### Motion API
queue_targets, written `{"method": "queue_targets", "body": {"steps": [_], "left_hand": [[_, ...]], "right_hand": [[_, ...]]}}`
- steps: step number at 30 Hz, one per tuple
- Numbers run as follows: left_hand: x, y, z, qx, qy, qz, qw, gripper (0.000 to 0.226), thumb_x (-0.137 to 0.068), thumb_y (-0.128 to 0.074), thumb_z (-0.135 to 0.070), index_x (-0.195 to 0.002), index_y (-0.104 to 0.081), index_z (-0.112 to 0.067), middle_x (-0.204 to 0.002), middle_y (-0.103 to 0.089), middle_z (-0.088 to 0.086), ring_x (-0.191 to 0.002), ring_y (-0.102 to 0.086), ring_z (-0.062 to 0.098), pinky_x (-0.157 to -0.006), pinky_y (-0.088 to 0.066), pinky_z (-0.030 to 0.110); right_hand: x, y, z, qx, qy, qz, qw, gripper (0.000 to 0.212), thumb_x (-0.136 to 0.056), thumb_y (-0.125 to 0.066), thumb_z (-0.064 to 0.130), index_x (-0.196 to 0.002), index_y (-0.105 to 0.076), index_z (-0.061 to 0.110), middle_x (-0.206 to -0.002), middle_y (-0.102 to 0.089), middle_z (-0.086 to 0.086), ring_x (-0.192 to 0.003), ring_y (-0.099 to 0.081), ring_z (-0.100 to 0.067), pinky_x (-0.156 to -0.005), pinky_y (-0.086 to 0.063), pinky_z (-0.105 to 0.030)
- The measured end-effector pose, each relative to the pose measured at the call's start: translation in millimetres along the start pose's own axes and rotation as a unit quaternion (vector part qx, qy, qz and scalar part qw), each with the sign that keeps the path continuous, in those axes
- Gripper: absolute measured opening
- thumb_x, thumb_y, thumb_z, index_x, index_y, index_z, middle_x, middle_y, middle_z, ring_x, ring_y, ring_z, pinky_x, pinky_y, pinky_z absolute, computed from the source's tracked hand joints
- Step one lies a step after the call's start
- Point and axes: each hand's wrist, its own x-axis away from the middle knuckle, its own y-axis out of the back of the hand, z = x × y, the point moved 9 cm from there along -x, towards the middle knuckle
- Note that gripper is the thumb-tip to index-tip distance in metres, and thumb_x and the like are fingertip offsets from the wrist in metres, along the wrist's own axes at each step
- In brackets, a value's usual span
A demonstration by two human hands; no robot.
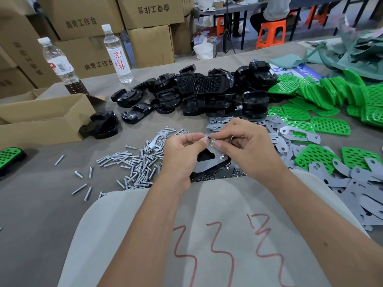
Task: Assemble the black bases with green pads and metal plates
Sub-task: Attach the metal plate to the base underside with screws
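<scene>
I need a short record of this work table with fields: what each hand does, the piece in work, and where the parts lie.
left hand: pinches a small part at the plate's top corner
right hand: pinches there too
piece in work: metal plate lying on a black base, between the hands
screws: loose, left of the hands
black bases: heap behind
green pads: far right
spare plates: near right

centre: left hand [182,154] and right hand [246,150] together over grey metal plate [209,162]
left of hands: loose silver screws [132,164] on grey surface [41,204]
behind: heap of black plastic bases [203,90]
right: green perforated pads [329,125], grey metal plates pile [364,183]
far left: open cardboard box [41,119], two clear plastic bottles [118,54] behind it
</scene>
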Motion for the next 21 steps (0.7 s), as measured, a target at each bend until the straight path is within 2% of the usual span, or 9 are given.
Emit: {"method": "queue_targets", "body": {"steps": [2,3,7,8,11,15,16,19,21], "left_hand": [[0.3,-0.6,1.2,0.002,0.005,-0.007,1.0,0.008,-0.09,-0.076,-0.004,-0.095,-0.072,-0.008,-0.078,-0.073,0.005,-0.064,-0.068,0.012,-0.06,-0.053,0.021],[0.0,-0.3,1.5,0.004,0.006,-0.011,1.0,0.008,-0.09,-0.076,-0.005,-0.094,-0.071,-0.009,-0.077,-0.074,0.005,-0.064,-0.068,0.012,-0.059,-0.053,0.021],[-0.6,1.7,0.8,0.004,0.001,-0.021,1.0,0.009,-0.09,-0.077,-0.006,-0.098,-0.072,-0.006,-0.083,-0.073,0.008,-0.073,-0.067,0.019,-0.069,-0.054,0.028],[-0.3,2.0,0.6,0.005,0.002,-0.023,1.0,0.01,-0.09,-0.076,-0.006,-0.099,-0.073,-0.004,-0.086,-0.074,0.01,-0.075,-0.068,0.02,-0.07,-0.055,0.03],[0.3,2.8,2.2,0.015,0.017,-0.03,0.999,0.005,-0.091,-0.075,-0.007,-0.096,-0.074,-0.006,-0.085,-0.075,0.009,-0.071,-0.069,0.019,-0.063,-0.057,0.028],[-0.7,3.8,2.3,0.01,0.019,-0.035,0.999,0.009,-0.092,-0.075,-0.007,-0.1,-0.074,-0.003,-0.086,-0.076,0.011,-0.072,-0.069,0.018,-0.06,-0.056,0.026],[-0.8,4.8,2.2,0.009,0.019,-0.038,0.999,0.009,-0.092,-0.075,-0.008,-0.1,-0.074,-0.003,-0.086,-0.076,0.01,-0.072,-0.069,0.019,-0.06,-0.055,0.026],[-0.1,6.5,3.6,0.02,0.029,-0.046,0.998,0.01,-0.091,-0.075,-0.008,-0.099,-0.075,-0.003,-0.085,-0.076,0.01,-0.071,-0.069,0.019,-0.059,-0.057,0.027],[-0.4,7.6,1.7,0.004,0.014,-0.056,0.998,0.01,-0.09,-0.076,-0.008,-0.098,-0.074,-0.003,-0.087,-0.076,0.011,-0.072,-0.068,0.019,-0.064,-0.057,0.029]], "right_hand": [[0.7,4.4,-2.4,0.002,-0.011,-0.021,1.0,0.009,-0.083,-0.084,0.017,-0.078,-0.076,0.018,-0.081,-0.063,-0.005,-0.072,-0.061,-0.03,-0.061,-0.051,-0.052],[1.2,6.8,-1.3,0.014,-0.01,-0.038,0.999,0.018,-0.081,-0.085,0.024,-0.073,-0.071,0.016,-0.078,-0.062,-0.003,-0.069,-0.06,-0.029,-0.06,-0.051,-0.05],[2.5,0.7,2.9,0.015,-0.026,-0.014,0.999,0.006,-0.092,-0.077,0.023,-0.098,-0.079,0.022,-0.094,-0.064,-0.004,-0.081,-0.063,-0.029,-0.071,-0.055,-0.049],[2.2,0.3,1.4,0.016,-0.032,-0.008,0.999,0.007,-0.095,-0.075,0.021,-0.099,-0.081,0.023,-0.097,-0.064,-0.003,-0.084,-0.063,-0.027,-0.073,-0.053,-0.045],[2.2,11.5,1.1,-0.016,-0.035,-0.052,0.998,0.028,-0.097,-0.071,0.025,-0.075,-0.076,0.01,-0.089,-0.063,-0.001,-0.079,-0.06,-0.011,-0.074,-0.044,-0.029],[2.4,3.9,1.7,-0.013,-0.055,-0.019,0.998,0.025,-0.097,-0.064,0.035,-0.102,-0.081,0.018,-0.104,-0.064,0.0,-0.092,-0.063,-0.012,-0.083,-0.049,-0.025],[2.6,3.4,1.4,-0.016,-0.058,-0.018,0.998,0.026,-0.097,-0.063,0.038,-0.096,-0.083,0.021,-0.102,-0.064,0.003,-0.093,-0.063,-0.011,-0.083,-0.048,-0.024],[3.4,13.0,0.6,-0.064,-0.06,-0.061,0.994,0.046,-0.099,-0.062,0.042,-0.059,-0.068,0.018,-0.083,-0.058,-0.011,-0.078,-0.056,-0.018,-0.073,-0.043,-0.033],[2.6,13.6,1.6,-0.029,-0.049,-0.06,0.997,0.033,-0.098,-0.064,0.035,-0.071,-0.067,0.016,-0.082,-0.059,-0.013,-0.073,-0.055,-0.02,-0.069,-0.044,-0.04]]}}
